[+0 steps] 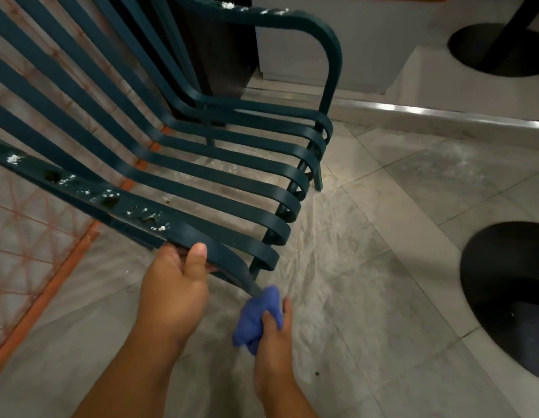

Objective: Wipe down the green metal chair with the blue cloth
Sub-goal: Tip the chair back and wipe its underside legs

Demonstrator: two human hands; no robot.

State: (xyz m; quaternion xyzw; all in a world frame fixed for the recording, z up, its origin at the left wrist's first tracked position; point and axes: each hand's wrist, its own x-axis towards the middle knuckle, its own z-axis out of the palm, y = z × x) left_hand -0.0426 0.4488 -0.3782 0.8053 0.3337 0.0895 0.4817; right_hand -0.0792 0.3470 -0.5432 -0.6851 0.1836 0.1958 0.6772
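The dark green metal chair (202,176) with slatted seat and back fills the upper left. White specks and dark smears dot its near armrest and the far armrest. My left hand (177,282) grips the front end of the near armrest, thumb on top. My right hand (274,336) holds the bunched blue cloth (259,315) against the lower front leg just below that armrest's curve.
Clear plastic sheeting covers the grey tiled floor (352,297) under the chair. An orange patterned mat (36,251) lies at left. Black round table bases (509,297) sit at right and top right. A pale step with a metal edge (443,116) runs behind.
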